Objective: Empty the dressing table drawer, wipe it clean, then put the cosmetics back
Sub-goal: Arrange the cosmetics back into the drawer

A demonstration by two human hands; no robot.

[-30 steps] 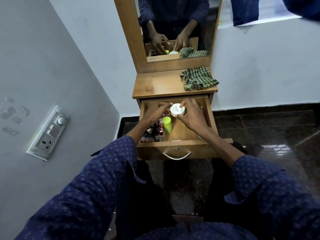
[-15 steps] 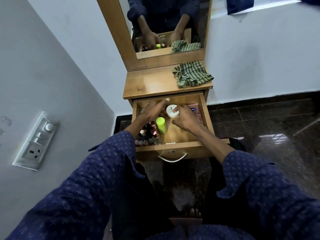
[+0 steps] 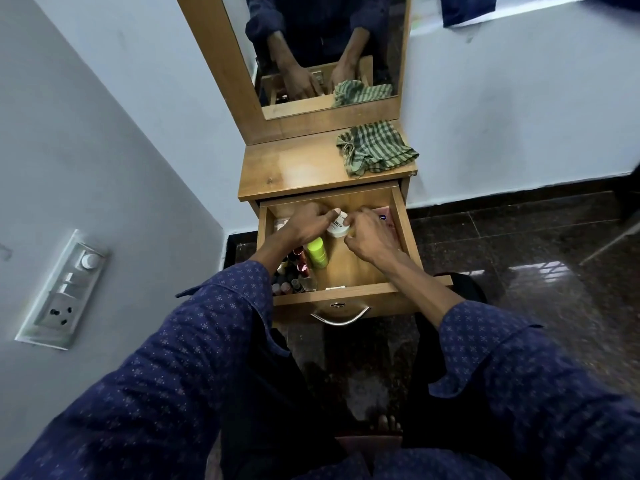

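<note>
The wooden drawer (image 3: 346, 295) of the dressing table stands pulled open below the tabletop. Inside it, my left hand (image 3: 306, 225) and my right hand (image 3: 369, 235) both close around a small white round jar (image 3: 338, 227) near the drawer's back. A lime-green bottle (image 3: 318, 252) lies just in front of the jar. Several small nail-polish and lipstick bottles (image 3: 294, 275) crowd the drawer's left front corner. A pink packet (image 3: 386, 216) shows behind my right hand. A green striped cloth (image 3: 375, 147) lies crumpled on the tabletop's right side.
A mirror (image 3: 329, 50) rises behind the tabletop (image 3: 294, 168) and reflects my hands. A grey wall with a switch-and-socket plate (image 3: 64, 289) stands close on the left. Dark polished floor (image 3: 519, 271) spreads to the right. The drawer's metal handle (image 3: 341, 315) faces me.
The view has shifted. Both hands stay on the white jar, and my left fingers have closed onto it from the left side.
</note>
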